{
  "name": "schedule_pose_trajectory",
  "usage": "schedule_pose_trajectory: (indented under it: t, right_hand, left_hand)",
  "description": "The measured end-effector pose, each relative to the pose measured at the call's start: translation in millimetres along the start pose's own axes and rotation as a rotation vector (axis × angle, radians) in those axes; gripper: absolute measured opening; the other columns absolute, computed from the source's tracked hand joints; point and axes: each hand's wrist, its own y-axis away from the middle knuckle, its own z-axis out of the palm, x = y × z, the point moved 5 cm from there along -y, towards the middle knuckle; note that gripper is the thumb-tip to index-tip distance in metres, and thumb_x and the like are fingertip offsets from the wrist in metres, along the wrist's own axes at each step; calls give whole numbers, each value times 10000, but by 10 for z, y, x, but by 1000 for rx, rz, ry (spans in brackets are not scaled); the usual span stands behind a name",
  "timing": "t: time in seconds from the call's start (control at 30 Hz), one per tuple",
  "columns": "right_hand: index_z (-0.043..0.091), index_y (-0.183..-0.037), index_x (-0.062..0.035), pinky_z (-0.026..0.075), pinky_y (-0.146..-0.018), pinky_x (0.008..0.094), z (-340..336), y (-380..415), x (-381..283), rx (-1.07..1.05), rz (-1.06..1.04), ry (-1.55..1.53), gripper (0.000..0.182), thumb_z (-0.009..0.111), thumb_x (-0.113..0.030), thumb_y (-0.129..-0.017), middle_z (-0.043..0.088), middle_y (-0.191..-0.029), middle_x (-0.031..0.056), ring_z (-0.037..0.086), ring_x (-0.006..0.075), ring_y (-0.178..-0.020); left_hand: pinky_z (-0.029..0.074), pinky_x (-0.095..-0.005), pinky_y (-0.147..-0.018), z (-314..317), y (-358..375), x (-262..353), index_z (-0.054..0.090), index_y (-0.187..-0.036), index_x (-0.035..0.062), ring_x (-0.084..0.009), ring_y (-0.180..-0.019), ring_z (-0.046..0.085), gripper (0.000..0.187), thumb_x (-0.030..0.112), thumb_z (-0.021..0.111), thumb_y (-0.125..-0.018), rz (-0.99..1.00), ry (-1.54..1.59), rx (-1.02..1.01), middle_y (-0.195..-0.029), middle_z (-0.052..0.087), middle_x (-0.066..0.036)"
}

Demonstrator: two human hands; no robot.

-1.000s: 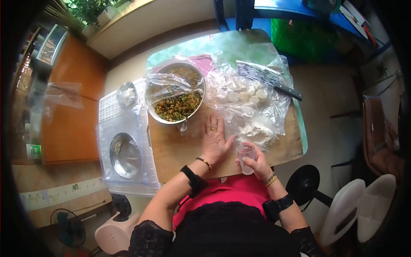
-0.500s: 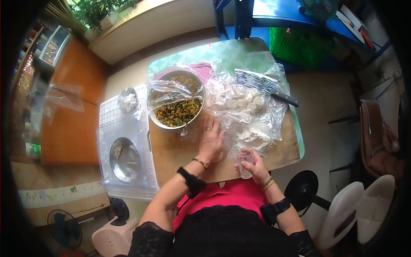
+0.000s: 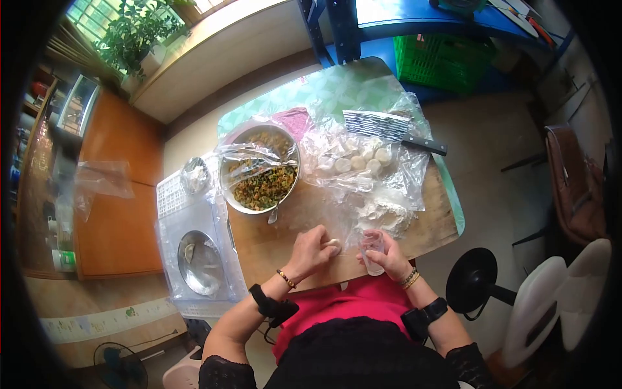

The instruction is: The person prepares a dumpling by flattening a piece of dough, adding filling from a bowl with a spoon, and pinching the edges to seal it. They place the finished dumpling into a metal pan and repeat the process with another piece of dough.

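The cup (image 3: 371, 245) is clear and smooth. At its ten o'clock, glossy plastic (image 3: 254, 152) crosses the bowl (image 3: 241, 208). The board (image 3: 427, 228) is matt wood.

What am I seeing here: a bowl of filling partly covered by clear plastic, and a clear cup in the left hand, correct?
Not quite: the head view shows the clear cup in the right hand. The bowl of filling is partly covered by clear plastic.
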Motion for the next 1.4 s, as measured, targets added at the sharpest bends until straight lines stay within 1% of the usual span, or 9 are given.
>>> schedule_pose_trajectory:
  t: [0.2, 0.4, 0.53, 0.73, 0.83, 1.13, 1.23, 1.33, 1.4]
  right_hand:
    - [398, -1320, -26, 539, -834, 356, -4, 7, 8, 7, 28, -2, 607, 709, -161, -816, 524, -1114, 115, 652, 227, -930]
    - [397, -1327, -25, 537, -836, 367, -15, 11, 47, -9, 14, -26, 604, 698, -145, -818, 502, -1141, 116, 650, 234, -936]
    - [397, -1330, -26, 536, -837, 369, -19, 15, 36, -4, 22, -28, 615, 708, -152, -814, 499, -1145, 118, 650, 236, -942]
    - [400, -1329, -27, 539, -849, 372, -11, -4, 39, -27, 16, -36, 609, 708, -146, -817, 491, -1141, 114, 649, 244, -952]
    - [399, -1330, -29, 545, -842, 374, -11, 5, 19, -16, 19, -12, 604, 705, -143, -822, 492, -1137, 116, 649, 241, -951]
    - [380, -1356, -35, 542, -833, 341, 10, 15, 29, -20, 22, -9, 628, 706, -151, -832, 488, -1140, 122, 653, 238, -944]
    - [365, -1381, -37, 535, -816, 318, 116, 31, -57, 1, 39, 36, 645, 699, -145, -840, 508, -1131, 104, 639, 204, -945]
    - [356, -1396, -33, 504, -841, 341, 390, 2, -248, -10, -111, 659, 667, 699, -128, -831, 559, -1092, 118, 620, 218, -974]
    - [380, -1386, -38, 480, -873, 374, 751, -34, -443, -67, -479, 1134, 719, 740, -108, -769, 566, -1097, 129, 583, 279, -994]
  left_hand:
    - [478, -439, -696, -27, -736, 211, 598, -831, 28, -374, -771, 602, 170, 154, 678, -751, 368, -127, 142, -765, 622, -182]
    - [510, -357, -676, -310, -856, -61, 628, -949, -6, -327, -762, 633, 164, 22, 656, -789, 251, 101, 198, -833, 639, -173]
    - [514, -378, -718, -409, -458, 70, 623, -934, 29, -346, -811, 619, 183, 74, 704, -777, 309, -173, 358, -889, 631, -169]
    - [456, -441, -911, -161, 32, 106, 584, -1159, 38, -380, -1122, 532, 445, 149, 741, -757, 435, -272, 246, -1217, 556, -194]
    - [319, -468, -1090, 28, -12, 49, 335, -1397, -52, -441, -1345, 336, 810, 380, 697, -815, 440, -434, 257, -1472, 306, -280]
    - [232, -525, -1132, 209, 330, -24, 435, -1357, 30, -430, -1398, 256, 647, 386, 636, -856, 540, -550, -48, -1500, 296, -227]
    - [236, -538, -1125, 46, 600, -102, 471, -1330, 64, -433, -1372, 308, 577, 193, 680, -807, 496, -371, 69, -1470, 344, -228]
    - [323, -524, -1059, -90, 787, -92, 545, -1191, 42, -407, -1221, 470, 446, 32, 653, -758, 419, -294, 250, -1297, 510, -197]
    - [399, -509, -939, -120, 850, -190, 582, -1096, 35, -356, -1065, 544, 329, 29, 627, -770, 270, -186, 289, -1092, 589, -159]
